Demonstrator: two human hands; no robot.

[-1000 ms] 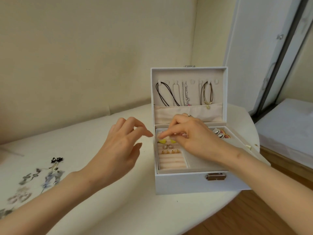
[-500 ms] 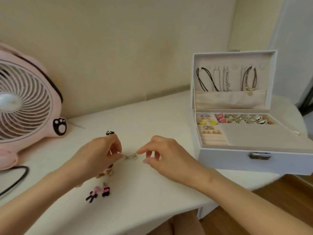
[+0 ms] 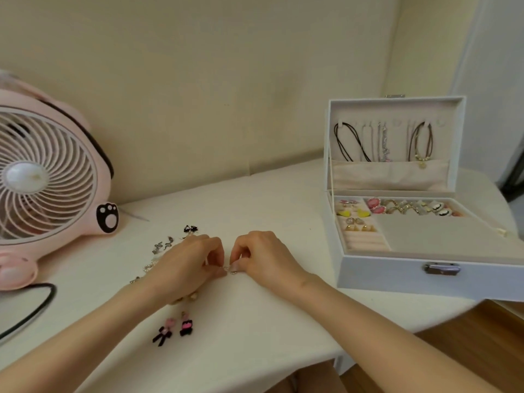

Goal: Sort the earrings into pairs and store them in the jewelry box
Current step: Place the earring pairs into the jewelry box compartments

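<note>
- Cream tabletop against a pale wall carries everything.
- Left hand and right hand meet fingertip to fingertip, both curled and pinching a small silvery earring just above the tabletop. I cannot tell whether it is one piece or two.
- Loose earrings lie beside the left hand, and a black-and-pink pair sits nearer the person.
- Well past the right hand stands the open box, its compartments partly filled.
- Far beyond the left hand stands a pink fan.
- This looks like pairing. Next comes a firm pinch, then a carry to a free slot in the box.
</note>
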